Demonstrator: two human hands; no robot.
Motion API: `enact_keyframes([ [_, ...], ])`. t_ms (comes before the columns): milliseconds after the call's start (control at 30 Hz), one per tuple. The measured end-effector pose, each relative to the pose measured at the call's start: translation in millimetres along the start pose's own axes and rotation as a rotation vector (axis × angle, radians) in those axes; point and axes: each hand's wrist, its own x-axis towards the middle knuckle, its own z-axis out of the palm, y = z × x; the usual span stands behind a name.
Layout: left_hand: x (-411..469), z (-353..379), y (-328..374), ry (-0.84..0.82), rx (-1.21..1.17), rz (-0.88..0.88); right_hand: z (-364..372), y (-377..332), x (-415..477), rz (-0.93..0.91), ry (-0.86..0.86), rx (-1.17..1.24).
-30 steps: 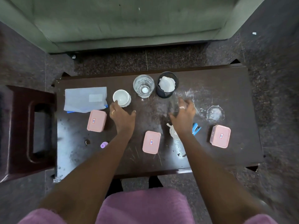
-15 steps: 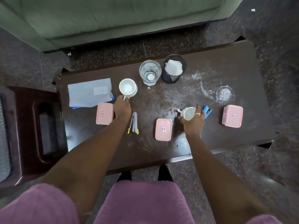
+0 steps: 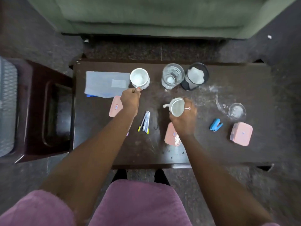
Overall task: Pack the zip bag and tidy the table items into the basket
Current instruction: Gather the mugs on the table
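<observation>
My left hand (image 3: 130, 100) grips the handle of a white mug (image 3: 139, 78) that stands next to the flat zip bag (image 3: 104, 84) at the table's back left. My right hand (image 3: 184, 116) holds a second white cup (image 3: 176, 106) by its rim, lifted and tilted above the table's middle. Three pink lidded boxes lie on the dark table (image 3: 211, 152): one (image 3: 114, 108) under my left wrist, one (image 3: 171, 136) under my right wrist, one (image 3: 241, 133) at the right. A grey mesh basket (image 3: 7, 103) shows at the far left edge.
A clear glass (image 3: 172, 77) and a black cup holding white paper (image 3: 194, 77) stand at the back. A small glass dish (image 3: 236, 110), a blue stapler (image 3: 215, 124) and a silver clipper tool (image 3: 145, 122) lie on the table. A dark wooden stool (image 3: 48, 111) stands left; a green sofa (image 3: 154, 15) is behind.
My left hand closed on the left mug's handle. My right hand picked up the second cup and raised it toward the middle, uncovering the blue stapler. The view shifted.
</observation>
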Motion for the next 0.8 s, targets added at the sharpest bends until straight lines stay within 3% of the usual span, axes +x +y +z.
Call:
enact_keyframes([
  [200, -5.0, -80.5, 15.7, 0.176, -0.321, 0.063, 38.1, -91.2, -1.5, -0.397, -0.088, 0.007],
  [267, -1.8, -125.2, 20.7, 0.299, -0.378, 0.082, 58.6, -132.2, 0.4, -0.397, -0.126, 0.109],
  [367, 5.5, -195.1, 27.0, 0.514, -0.259, 0.110, 90.7, -201.0, 0.6, -0.381, -0.225, 0.225],
  [500, 20.6, -289.0, 37.6, 0.834, -0.158, 0.088, 135.6, -302.3, -8.6, -0.570, -0.331, 0.319],
  [800, 90.5, -397.0, 62.8, 0.928, -0.667, -0.087, 251.4, -461.1, -22.2, -0.817, -0.623, 0.202],
])
